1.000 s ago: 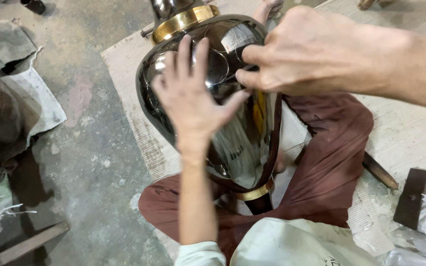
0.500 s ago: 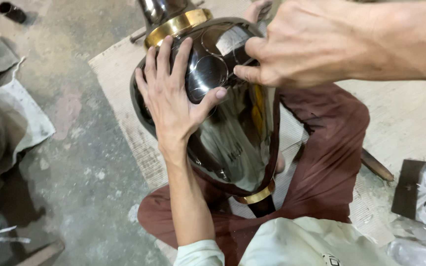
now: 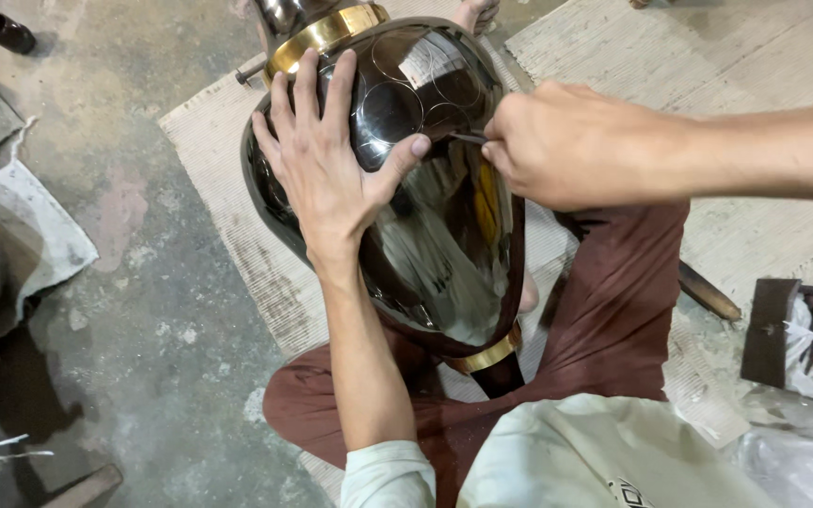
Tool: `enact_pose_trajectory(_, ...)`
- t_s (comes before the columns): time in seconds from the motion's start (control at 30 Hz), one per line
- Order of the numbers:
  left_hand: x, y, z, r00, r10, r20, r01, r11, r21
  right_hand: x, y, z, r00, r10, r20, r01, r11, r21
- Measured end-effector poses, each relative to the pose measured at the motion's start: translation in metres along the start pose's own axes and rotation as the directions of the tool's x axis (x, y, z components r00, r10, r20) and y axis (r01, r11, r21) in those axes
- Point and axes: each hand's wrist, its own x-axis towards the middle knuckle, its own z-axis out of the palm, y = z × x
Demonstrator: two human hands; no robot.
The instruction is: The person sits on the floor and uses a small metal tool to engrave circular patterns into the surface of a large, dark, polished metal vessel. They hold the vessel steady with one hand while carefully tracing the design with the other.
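Head view: left hand (image 3: 326, 174) spread flat on large dark glossy metal vase (image 3: 435, 235) w/ gold bands; right hand (image 3: 562, 146) clenched on thin metal scribing tool (image 3: 468, 138), tip at vase.

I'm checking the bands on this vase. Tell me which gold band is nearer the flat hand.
The upper gold band at the neck, just beyond the left hand; the lower gold band sits at the foot, by the lap.

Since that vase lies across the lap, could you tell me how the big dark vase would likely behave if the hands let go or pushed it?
The dark vase looks mirror-glossy, so probably slippery. Its rounded belly lies sideways, so it would likely roll without the left hand spread flat on it. It seems rigid metal, likely heavy, and the right hand works a thin tool against it, so the finish may scratch.
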Motion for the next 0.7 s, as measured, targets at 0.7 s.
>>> enact_pose_trajectory(0.7, 0.024, 0.05, 0.013, 0.905, 0.416, 0.086, -0.381, 0.885, -0.269, 0.029, 0.022, -0.031, 0.974, 0.041, 0.222, -0.069, 0.991, 0.118)
